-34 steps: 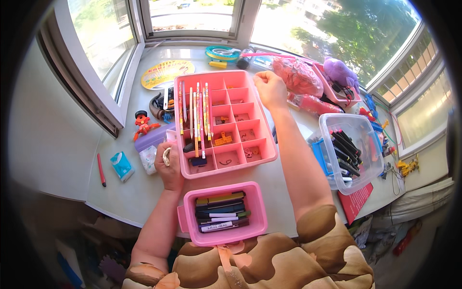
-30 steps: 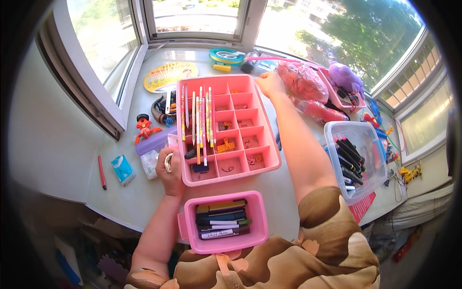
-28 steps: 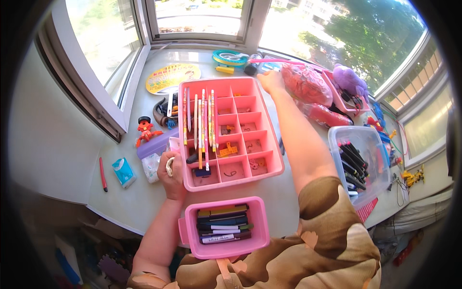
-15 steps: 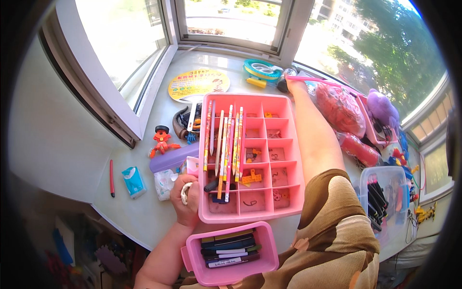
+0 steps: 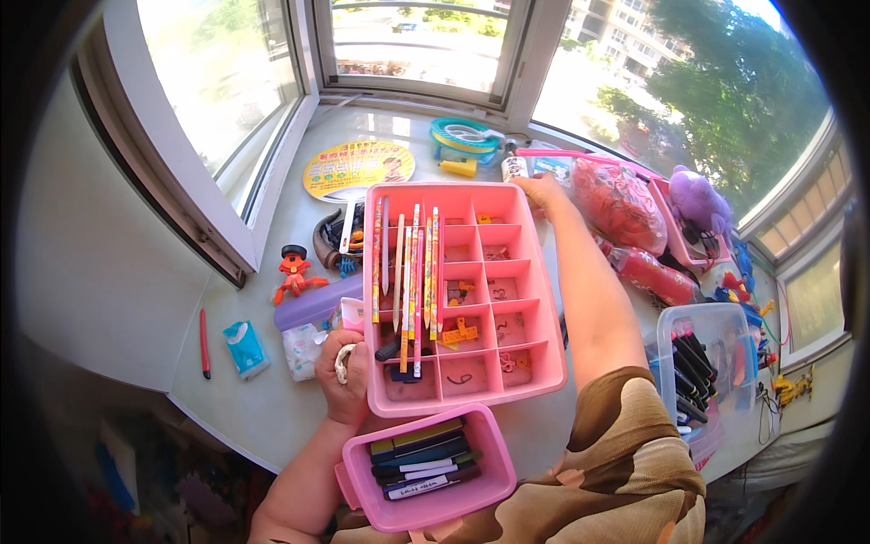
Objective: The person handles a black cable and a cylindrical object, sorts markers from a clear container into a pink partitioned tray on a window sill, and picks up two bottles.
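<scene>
**Small bottle (image 5: 515,169) being held beyond a pink tray (image 5: 462,403)**

The hands are working apart. The left hand (image 5: 344,379) is curling beside the tray's left wall, a pale loop (image 5: 343,361) showing at its fingers; whether it is gripping the tray I cannot tell. The right hand (image 5: 542,190) is holding the bottle near the far right corner. The tray is sitting on the desk (image 5: 240,412), pencils (image 5: 416,290) lying across its left compartments.

Pencils (image 5: 406,290) partly hide the pink tray (image 5: 471,400); the right hand (image 5: 541,191) is indistinct at its fingertips; lower-left clutter (image 5: 196,495) is blurred
</scene>
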### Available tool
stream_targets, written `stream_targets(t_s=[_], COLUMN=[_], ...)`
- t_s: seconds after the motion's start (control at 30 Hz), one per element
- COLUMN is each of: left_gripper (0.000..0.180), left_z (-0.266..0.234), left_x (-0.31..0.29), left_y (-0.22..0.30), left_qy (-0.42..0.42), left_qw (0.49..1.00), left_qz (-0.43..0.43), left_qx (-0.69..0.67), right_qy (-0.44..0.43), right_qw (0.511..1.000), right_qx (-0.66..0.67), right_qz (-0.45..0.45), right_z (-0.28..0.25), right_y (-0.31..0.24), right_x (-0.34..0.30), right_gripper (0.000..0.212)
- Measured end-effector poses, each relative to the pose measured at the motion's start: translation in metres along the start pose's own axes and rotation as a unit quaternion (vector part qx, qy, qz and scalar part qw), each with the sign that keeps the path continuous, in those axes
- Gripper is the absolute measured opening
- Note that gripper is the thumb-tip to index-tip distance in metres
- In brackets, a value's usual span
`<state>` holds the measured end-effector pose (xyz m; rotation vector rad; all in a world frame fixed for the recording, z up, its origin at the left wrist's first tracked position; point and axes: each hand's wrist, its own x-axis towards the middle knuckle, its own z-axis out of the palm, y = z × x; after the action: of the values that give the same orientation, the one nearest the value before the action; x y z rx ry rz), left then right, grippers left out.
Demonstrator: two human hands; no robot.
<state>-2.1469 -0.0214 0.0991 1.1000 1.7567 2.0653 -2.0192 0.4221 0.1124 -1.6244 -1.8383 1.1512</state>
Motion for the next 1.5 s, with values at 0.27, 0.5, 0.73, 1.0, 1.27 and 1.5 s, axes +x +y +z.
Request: stream_targets(t_s=[0.27, 0.5, 0.73, 1.0, 1.27, 1.5], left_gripper=[0.012, 0.011, 0.01, 0.011, 0.01, 0.008], left_z=[0.0, -0.005, -0.003, -0.001, 0.0, -0.004], left_x=[0.0, -0.002, -0.001, 0.001, 0.001, 0.002], left_y=[-0.004, -0.011, -0.012, -0.013, -0.014, 0.002], left_qy=[-0.012, 0.003, -0.001, -0.008, -0.007, 0.038], left_qw=[1.0, 1.0, 1.0, 0.999, 0.999, 0.998], left_qz=[0.003, 0.001, 0.014, 0.023, 0.018, 0.026], left_qx=[-0.004, -0.011, -0.022, -0.031, -0.037, -0.045], right_qy=[-0.087, -0.122, -0.119, -0.205, -0.269, -0.283], right_qw=[0.996, 0.97, 0.917, 0.813, 0.737, 0.703], right_qx=[0.003, 0.211, 0.381, 0.527, 0.584, 0.6], right_qz=[-0.007, 0.019, -0.005, -0.138, -0.21, -0.255], right_z=[-0.003, -0.013, -0.025, -0.045, -0.058, -0.06], right_y=[0.034, 0.016, 0.038, 0.039, 0.021, 0.009], right_x=[-0.013, -0.09, -0.115, -0.164, -0.196, -0.227], right_gripper=[0.08, 0.036, 0.036, 0.052, 0.057, 0.059])
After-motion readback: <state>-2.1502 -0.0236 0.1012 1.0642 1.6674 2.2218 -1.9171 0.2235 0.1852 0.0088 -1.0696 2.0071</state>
